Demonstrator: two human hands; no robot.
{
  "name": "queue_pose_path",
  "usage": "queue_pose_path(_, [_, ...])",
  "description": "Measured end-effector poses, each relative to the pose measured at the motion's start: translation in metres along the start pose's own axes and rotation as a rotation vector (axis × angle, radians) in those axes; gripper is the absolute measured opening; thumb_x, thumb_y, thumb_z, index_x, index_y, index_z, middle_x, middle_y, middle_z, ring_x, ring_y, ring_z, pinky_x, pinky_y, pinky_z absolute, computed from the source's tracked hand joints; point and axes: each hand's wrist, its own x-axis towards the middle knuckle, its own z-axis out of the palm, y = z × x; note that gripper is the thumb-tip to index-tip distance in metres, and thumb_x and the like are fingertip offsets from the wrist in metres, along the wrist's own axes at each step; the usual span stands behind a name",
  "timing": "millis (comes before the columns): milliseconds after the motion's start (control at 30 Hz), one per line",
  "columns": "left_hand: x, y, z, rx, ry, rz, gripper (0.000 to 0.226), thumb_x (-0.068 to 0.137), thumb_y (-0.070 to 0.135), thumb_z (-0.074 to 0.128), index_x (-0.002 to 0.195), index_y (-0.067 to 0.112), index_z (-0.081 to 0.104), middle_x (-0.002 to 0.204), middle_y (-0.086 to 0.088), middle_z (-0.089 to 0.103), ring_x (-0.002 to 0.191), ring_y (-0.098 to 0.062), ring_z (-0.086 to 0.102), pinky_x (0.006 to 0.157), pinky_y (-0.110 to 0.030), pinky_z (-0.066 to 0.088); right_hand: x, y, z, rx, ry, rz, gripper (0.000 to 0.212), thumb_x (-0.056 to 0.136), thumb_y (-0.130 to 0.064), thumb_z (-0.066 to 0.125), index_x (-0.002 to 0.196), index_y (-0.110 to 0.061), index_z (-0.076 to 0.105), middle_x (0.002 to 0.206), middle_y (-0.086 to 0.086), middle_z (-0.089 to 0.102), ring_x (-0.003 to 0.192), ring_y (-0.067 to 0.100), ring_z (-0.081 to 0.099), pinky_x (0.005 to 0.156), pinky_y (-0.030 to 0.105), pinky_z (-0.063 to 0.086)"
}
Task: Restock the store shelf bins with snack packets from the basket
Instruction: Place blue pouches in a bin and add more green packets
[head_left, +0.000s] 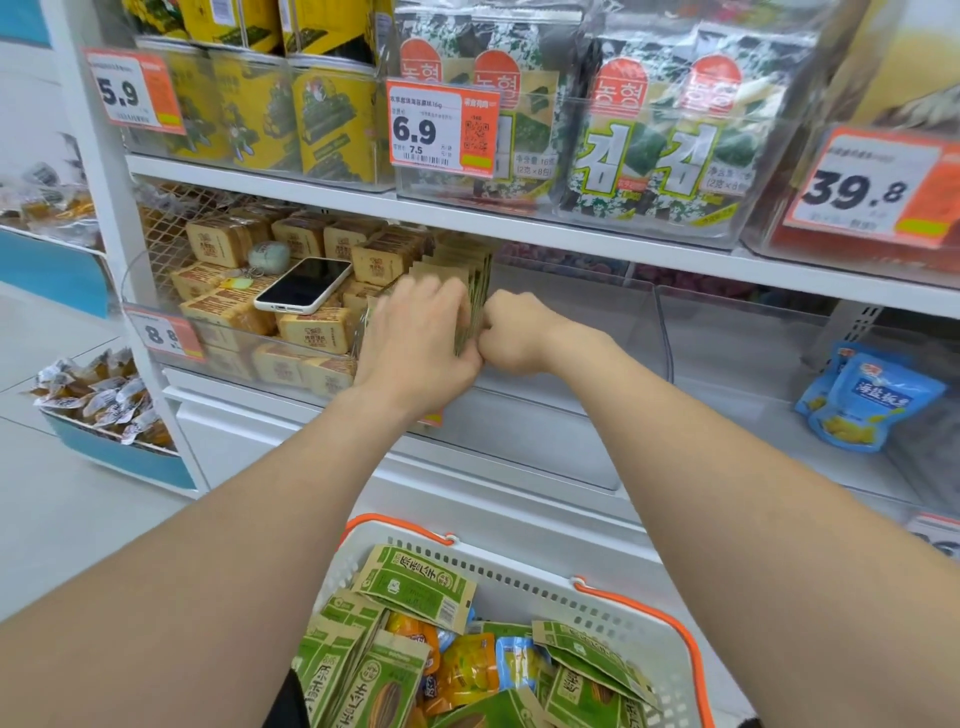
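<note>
While our left hand (415, 340) and right hand (511, 332) gripped the packet stack (475, 283) upright, its right side looked unpropped. Letting go could've toppled it.

Stack (475, 291): flat green-and-tan packets, upright on edge, faces pressed together, at the left end of a clear bin (571, 322) on the middle shelf; gripped between left hand (415, 338) and right hand (514, 332).
Basket (597, 592): white, perforated, orange handles, below the shelf.
Packets (415, 584): same green kind, loose and tilted in the basket.
Pouches (470, 665): orange and blue, among them.
</note>
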Motion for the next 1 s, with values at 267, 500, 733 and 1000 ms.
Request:
queue_pose_path(267, [-0.030, 0.001, -0.008, -0.136, -0.934, -0.109, 0.029, 0.095, 0.041, 0.066, 0.094, 0.012, 0.071, 0.084, -0.011, 0.073, 0.071, -0.026, 0.069, 0.061, -0.032, 0.056, -0.090, -0.021, 0.004, -0.286, 0.034, -0.113, 0.008, 0.080, -0.014, 0.060, 0.075, -0.012, 0.055, 0.070, 0.005, 0.053, 0.067, 0.026, 0.058, 0.060, 0.033, 0.046])
queue_pose_path(500, [-0.052, 0.011, 0.009, 0.179, -1.437, -0.072, 0.041, 0.102, 0.049, 0.059, 0.133, 0.023, 0.060, 0.120, -0.003, 0.069, 0.099, -0.021, 0.076, 0.098, -0.046, 0.059, -0.124, -0.003, 0.084, -0.497, -0.684, -0.098, 0.016, 0.092, -0.019, 0.060, 0.078, -0.012, 0.056, 0.079, 0.003, 0.068, 0.071, 0.026, 0.068, 0.073, 0.038, 0.061])
queue_pose_path(733, [-0.059, 0.039, 0.032, 0.221, -1.355, 0.167, 0.029, 0.104, 0.033, 0.054, 0.127, 0.019, 0.065, 0.103, 0.000, 0.070, 0.092, -0.021, 0.076, 0.094, -0.042, 0.058, -0.136, 0.001, 0.188, -0.789, -0.804, -0.524, 0.038, 0.094, -0.042, 0.071, 0.077, -0.014, 0.052, 0.076, -0.001, 0.054, 0.082, 0.025, 0.061, 0.063, 0.035, 0.050])
queue_pose_path(1000, [-0.057, 0.052, 0.060, 0.335, -1.325, 0.290, 0.018, 0.094, 0.014, 0.042, 0.083, 0.011, 0.056, 0.087, -0.004, 0.060, 0.085, -0.029, 0.064, 0.088, -0.044, 0.057, -0.157, 0.010, 0.254, -0.755, -0.969, -0.605, 0.071, 0.087, -0.049, 0.078, 0.140, -0.009, 0.053, 0.120, 0.007, 0.065, 0.095, 0.026, 0.061, 0.064, 0.033, 0.047])
